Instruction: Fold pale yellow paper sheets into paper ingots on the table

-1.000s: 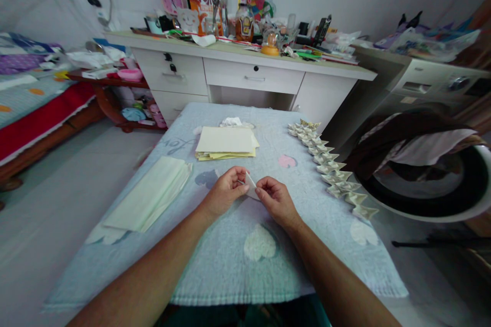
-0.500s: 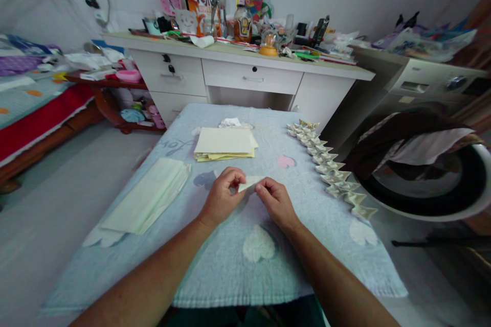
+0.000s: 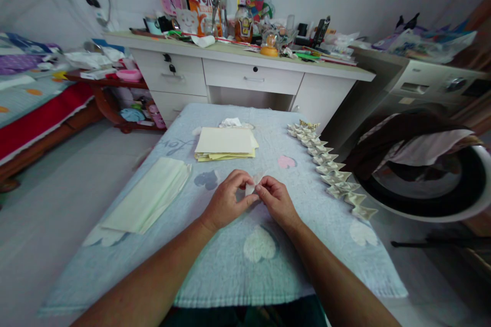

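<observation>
A small folded piece of pale paper (image 3: 250, 188) is pinched between my two hands, above the middle of the cloth-covered table. My left hand (image 3: 231, 195) grips its left side with thumb and fingers. Close against it, my right hand (image 3: 276, 196) pinches the right side, and the fingers hide part of the folds. Beyond the hands lies a stack of cream and yellow paper sheets (image 3: 224, 141). To the left is a pile of pale green paper (image 3: 149, 196). A row of folded paper boats (image 3: 326, 163) runs along the table's right side.
The table has a light blue cloth (image 3: 215, 271) with heart patterns. A crumpled white tissue (image 3: 230, 122) lies behind the stack. A cluttered white desk (image 3: 253, 69) stands at the back, an open washing machine (image 3: 429, 179) at the right, a bed (image 3: 42, 112) at the left.
My left hand has shifted right, so the two hands are nearly together. The paper, earlier a flat pointed strip stretched between them, now looks bent and turned up.
</observation>
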Demonstrator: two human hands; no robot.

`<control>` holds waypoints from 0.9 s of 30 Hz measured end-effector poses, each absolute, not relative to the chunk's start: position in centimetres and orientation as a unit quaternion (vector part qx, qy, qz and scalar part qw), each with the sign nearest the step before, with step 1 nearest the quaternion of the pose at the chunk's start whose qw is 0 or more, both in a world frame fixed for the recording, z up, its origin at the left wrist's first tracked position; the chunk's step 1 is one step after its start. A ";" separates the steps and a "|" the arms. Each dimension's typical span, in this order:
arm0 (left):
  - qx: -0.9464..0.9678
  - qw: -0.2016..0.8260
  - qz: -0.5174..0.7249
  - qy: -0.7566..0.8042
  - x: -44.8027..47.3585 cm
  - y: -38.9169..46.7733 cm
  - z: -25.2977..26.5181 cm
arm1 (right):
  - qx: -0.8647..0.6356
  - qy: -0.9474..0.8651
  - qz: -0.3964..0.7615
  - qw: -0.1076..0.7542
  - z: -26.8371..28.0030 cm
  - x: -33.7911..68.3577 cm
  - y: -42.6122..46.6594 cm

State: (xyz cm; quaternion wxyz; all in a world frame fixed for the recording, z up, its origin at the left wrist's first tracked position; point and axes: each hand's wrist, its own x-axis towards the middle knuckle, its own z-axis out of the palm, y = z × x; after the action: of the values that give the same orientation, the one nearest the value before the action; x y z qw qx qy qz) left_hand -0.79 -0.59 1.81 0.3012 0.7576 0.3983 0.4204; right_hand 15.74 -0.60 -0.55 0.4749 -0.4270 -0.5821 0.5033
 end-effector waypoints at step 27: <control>0.666 0.426 0.442 0.424 -0.5 -0.8 1.2 | -0.417 -0.588 0.498 0.481 -0.7 15.8 -0.5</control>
State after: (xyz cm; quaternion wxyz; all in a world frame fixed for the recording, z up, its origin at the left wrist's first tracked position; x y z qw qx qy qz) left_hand -0.51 -0.84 1.16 0.4262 0.6661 0.4238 0.4417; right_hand 15.80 -0.52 -0.71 0.4814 -0.4174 -0.5883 0.4979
